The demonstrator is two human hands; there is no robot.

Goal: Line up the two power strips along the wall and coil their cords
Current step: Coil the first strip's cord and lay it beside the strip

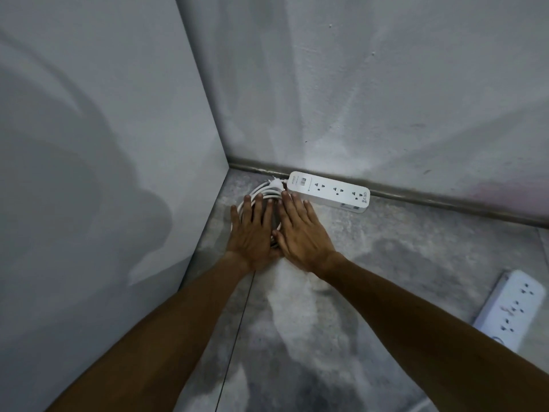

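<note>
A white power strip point(329, 191) lies on the floor against the back wall's baseboard. Its white cord point(264, 190) lies in a coil in the corner, left of the strip. Both my hands rest flat on that coil, fingers spread: my left hand point(252, 230) on its left part, my right hand point(300, 230) on its right part, thumbs touching. Most of the coil is hidden under them. A second white power strip point(509, 310) lies at an angle at the right edge of view, away from the wall; its cord is out of view.
A grey panel point(104, 144) stands on the left and meets the back wall point(371, 84) at the corner. A dark baseboard point(445, 203) runs along the back wall. The floor point(371, 278) is mottled grey concrete with a thin seam.
</note>
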